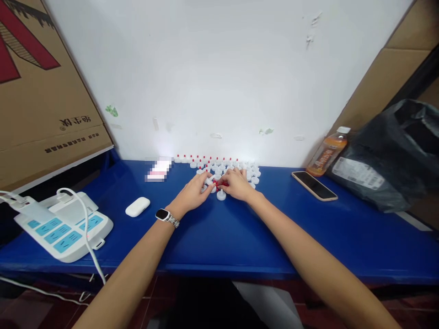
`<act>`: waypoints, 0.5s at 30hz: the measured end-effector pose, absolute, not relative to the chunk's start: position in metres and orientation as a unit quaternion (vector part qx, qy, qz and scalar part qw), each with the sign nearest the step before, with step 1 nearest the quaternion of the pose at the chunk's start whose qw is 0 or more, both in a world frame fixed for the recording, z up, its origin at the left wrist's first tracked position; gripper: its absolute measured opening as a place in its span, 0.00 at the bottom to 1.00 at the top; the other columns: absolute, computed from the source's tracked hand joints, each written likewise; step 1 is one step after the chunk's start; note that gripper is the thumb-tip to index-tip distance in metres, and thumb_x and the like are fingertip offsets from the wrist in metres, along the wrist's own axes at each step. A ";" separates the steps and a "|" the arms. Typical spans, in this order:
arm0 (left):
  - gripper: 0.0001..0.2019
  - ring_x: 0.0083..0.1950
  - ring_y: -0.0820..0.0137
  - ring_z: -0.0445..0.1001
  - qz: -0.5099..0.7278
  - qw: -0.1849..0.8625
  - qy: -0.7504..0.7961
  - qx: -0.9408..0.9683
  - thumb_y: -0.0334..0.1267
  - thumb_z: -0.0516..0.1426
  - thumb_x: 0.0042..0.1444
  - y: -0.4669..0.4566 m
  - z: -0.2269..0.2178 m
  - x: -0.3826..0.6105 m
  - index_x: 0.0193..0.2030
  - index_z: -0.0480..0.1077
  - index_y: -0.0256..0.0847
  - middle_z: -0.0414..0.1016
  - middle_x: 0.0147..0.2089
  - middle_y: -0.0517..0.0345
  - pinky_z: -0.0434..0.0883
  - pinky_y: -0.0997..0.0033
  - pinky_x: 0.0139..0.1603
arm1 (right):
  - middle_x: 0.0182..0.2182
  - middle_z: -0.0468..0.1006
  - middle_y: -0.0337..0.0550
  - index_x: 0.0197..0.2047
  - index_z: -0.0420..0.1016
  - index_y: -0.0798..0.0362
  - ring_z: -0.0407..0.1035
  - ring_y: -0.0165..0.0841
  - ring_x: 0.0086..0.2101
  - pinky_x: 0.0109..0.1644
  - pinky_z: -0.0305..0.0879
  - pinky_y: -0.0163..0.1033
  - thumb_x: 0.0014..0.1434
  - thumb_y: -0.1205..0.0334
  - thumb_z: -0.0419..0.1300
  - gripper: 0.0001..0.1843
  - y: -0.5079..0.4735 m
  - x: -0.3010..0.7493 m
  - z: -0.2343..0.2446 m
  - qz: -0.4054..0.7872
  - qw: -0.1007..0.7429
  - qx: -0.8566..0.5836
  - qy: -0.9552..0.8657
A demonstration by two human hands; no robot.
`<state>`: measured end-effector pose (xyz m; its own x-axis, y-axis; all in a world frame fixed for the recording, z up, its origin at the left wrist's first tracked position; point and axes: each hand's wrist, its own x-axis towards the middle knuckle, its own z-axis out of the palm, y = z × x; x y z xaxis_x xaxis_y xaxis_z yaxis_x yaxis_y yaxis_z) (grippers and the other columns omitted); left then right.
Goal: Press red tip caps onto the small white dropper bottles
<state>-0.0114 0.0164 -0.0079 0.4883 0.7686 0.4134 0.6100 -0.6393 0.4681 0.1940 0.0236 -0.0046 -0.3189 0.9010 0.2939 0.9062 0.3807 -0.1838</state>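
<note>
My left hand (196, 191), with a watch on its wrist, is closed around a white nozzle cap (210, 180) tilted between thumb and fingers. Just right of it, my right hand (236, 184) has its fingertips pinched together over a small pile of red tips (224, 183); whatever is in the pinch is too small to make out. One white nozzle cap (221, 195) without a red tip stands in front of the fingers. Behind the hands runs a row of white caps with red tips (204, 160). More plain white caps (254, 173) cluster beyond my right hand.
A power strip (68, 233) with white cables and a white earphone case (137, 207) lie on the blue table (226, 242) at left. At right are a phone (314, 185), a drink bottle (327, 153) and a dark plastic bag (384, 160). A white wall panel (212, 77) borders the back.
</note>
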 end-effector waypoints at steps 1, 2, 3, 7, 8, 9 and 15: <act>0.15 0.44 0.64 0.74 0.303 0.129 0.404 0.854 0.48 0.50 0.67 0.016 -0.007 -0.011 0.54 0.66 0.44 0.74 0.44 0.53 0.70 0.64 0.47 | 0.39 0.75 0.47 0.39 0.83 0.45 0.61 0.44 0.46 0.49 0.48 0.48 0.62 0.55 0.62 0.09 0.025 0.193 -0.006 -0.012 0.174 -0.555 -0.813; 0.14 0.44 0.64 0.74 0.302 0.128 0.402 0.855 0.47 0.50 0.67 0.015 -0.007 -0.011 0.53 0.66 0.44 0.74 0.44 0.53 0.70 0.64 0.47 | 0.39 0.75 0.47 0.39 0.83 0.46 0.61 0.44 0.46 0.49 0.48 0.48 0.62 0.55 0.61 0.09 0.026 0.192 -0.008 -0.017 0.176 -0.553 -0.814; 0.14 0.44 0.63 0.74 0.301 0.128 0.399 0.856 0.47 0.50 0.67 0.015 -0.006 -0.010 0.53 0.66 0.44 0.74 0.43 0.53 0.70 0.64 0.46 | 0.38 0.75 0.48 0.38 0.83 0.47 0.61 0.44 0.46 0.49 0.48 0.48 0.62 0.56 0.61 0.09 0.027 0.192 -0.009 -0.022 0.179 -0.551 -0.815; 0.14 0.44 0.63 0.74 0.305 0.128 0.397 0.856 0.47 0.50 0.67 0.014 -0.006 -0.011 0.53 0.66 0.44 0.74 0.44 0.53 0.70 0.65 0.47 | 0.38 0.76 0.48 0.36 0.81 0.49 0.61 0.43 0.46 0.49 0.48 0.48 0.63 0.58 0.59 0.10 0.027 0.191 -0.012 -0.033 0.196 -0.537 -0.820; 0.14 0.44 0.64 0.74 0.306 0.129 0.400 0.855 0.47 0.50 0.67 0.014 -0.006 -0.011 0.53 0.66 0.44 0.73 0.44 0.53 0.70 0.65 0.47 | 0.39 0.76 0.48 0.36 0.81 0.49 0.61 0.43 0.46 0.50 0.49 0.48 0.63 0.58 0.59 0.10 0.026 0.192 -0.012 -0.032 0.200 -0.536 -0.820; 0.15 0.44 0.64 0.74 0.306 0.130 0.403 0.853 0.47 0.50 0.67 0.014 -0.006 -0.011 0.54 0.66 0.44 0.73 0.44 0.53 0.70 0.65 0.47 | 0.39 0.76 0.48 0.36 0.81 0.50 0.61 0.43 0.46 0.50 0.49 0.48 0.63 0.58 0.59 0.10 0.025 0.192 -0.012 -0.030 0.205 -0.535 -0.819; 0.15 0.42 0.64 0.74 0.315 0.139 0.400 0.849 0.48 0.50 0.66 0.014 -0.007 -0.011 0.54 0.67 0.44 0.73 0.44 0.53 0.71 0.65 0.46 | 0.36 0.80 0.43 0.34 0.78 0.51 0.68 0.39 0.43 0.53 0.56 0.47 0.58 0.61 0.60 0.05 0.021 0.195 -0.008 0.083 0.356 -0.515 -0.775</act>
